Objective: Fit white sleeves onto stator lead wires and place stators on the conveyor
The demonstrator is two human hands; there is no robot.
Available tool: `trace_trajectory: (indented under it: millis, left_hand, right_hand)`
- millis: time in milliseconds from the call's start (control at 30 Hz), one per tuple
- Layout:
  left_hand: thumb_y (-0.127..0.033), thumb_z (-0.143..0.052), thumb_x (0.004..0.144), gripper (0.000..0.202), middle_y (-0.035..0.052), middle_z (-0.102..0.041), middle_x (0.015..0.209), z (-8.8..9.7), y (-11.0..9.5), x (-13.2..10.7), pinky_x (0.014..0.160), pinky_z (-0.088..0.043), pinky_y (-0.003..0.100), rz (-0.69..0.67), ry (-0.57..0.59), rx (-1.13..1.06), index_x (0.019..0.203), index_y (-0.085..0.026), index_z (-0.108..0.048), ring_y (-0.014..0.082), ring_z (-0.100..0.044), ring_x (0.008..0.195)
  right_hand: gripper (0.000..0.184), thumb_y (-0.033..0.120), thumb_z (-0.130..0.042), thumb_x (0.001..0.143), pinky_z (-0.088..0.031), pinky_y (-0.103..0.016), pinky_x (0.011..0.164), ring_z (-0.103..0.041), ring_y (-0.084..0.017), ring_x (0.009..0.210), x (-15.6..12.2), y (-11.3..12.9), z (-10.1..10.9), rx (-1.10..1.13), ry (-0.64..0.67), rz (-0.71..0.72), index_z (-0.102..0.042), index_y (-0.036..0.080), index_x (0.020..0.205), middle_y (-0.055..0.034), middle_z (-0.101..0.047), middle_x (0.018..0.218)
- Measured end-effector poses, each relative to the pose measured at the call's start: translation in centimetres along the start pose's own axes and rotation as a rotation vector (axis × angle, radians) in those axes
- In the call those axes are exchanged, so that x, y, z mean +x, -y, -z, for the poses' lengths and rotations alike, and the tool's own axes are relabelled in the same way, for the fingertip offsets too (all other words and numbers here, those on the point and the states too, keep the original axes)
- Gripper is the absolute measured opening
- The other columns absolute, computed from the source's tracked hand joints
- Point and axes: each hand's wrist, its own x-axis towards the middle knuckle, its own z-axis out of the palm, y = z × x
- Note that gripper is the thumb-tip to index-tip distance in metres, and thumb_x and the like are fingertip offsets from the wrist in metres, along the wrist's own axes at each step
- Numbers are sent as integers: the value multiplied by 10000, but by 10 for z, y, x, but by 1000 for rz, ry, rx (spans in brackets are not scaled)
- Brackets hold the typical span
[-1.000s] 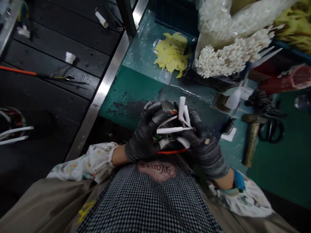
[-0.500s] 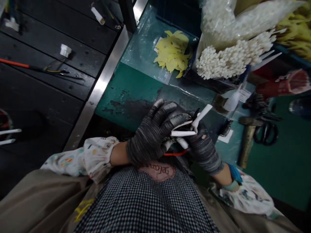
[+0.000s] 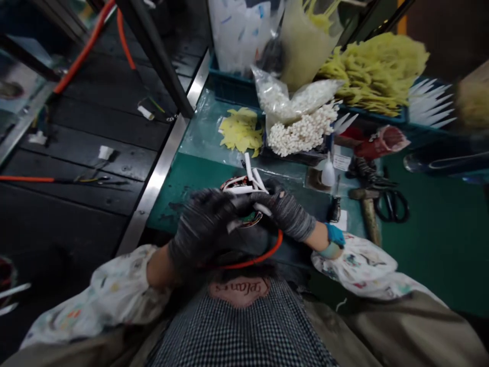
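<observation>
Left hand [image 3: 202, 237], gloved, closed over the bundle [image 3: 244, 184] of wires and strips from 7 o'clock; right hand [image 3: 284, 214] grips it from 3 o'clock. The bundle is held between them, above the green bench [image 3: 183, 204]. Red wire [image 3: 254, 264] loops at 6 o'clock; white strips [image 3: 249, 167] rise at 12. Beyond lie yellow cutouts [image 3: 240, 131] at 11, white stems [image 3: 301, 131] at 1, and hammer [image 3: 369, 214] and scissors [image 3: 391, 206] at 3.
</observation>
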Motion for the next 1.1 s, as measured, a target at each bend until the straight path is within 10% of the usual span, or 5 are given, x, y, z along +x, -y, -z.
trace_trajectory:
  millis: [167, 367, 633, 900, 1100]
  left_hand:
    - [-210, -585, 1116, 245, 98, -887, 1172, -6, -24, 16, 897, -722, 505, -169, 167, 128, 1203, -205, -814, 331, -844, 1030]
    - [-108, -681, 1008, 371, 225, -857, 1340, -14, -51, -19, 935, -677, 497, -127, 134, 372, 1355, -121, -808, 374, -827, 1164]
    - [-163, -734, 981, 478, 91, -876, 1273, -12, -8, -41, 972, -611, 447, -229, 6, 220, 1447, -273, -741, 317, -782, 1143]
    - [-221, -703, 1049, 288, 109, -833, 1366, -51, -18, -45, 1311, -444, 777, -16, -186, 227, 1317, -323, -678, 412, -747, 1361]
    - [-284, -739, 1059, 156, -15, -875, 1155, -59, -8, -25, 1311, -529, 617, -66, -206, 65, 1186, -344, -670, 291, -823, 1162]
  right_hand:
    - [218, 348, -655, 1153, -760, -470, 976, -835, -273, 1120, -7, 5, 10, -32, -109, 101, -809, 268, 1285, -98, -819, 1334]
    - [165, 387, -685, 1096, -687, -626, 1074, -781, -359, 1174, 4, -31, 83, -307, -564, 0, -774, 285, 1191, -112, -793, 1214]
    - [275, 422, -890, 914, -573, -686, 1195, -682, -401, 1278, 42, -75, 119, -530, -560, -243, -808, 241, 1105, -169, -760, 1342]
    - [90, 366, -749, 991, -674, -529, 1094, -778, -306, 1154, 41, -48, 115, -326, -562, -152, -757, 285, 1030, -100, -822, 1200]
    - [266, 520, -787, 1044, -753, -498, 882, -837, -267, 914, 7, 24, 123, 42, -848, -17, -601, 338, 986, -14, -791, 937]
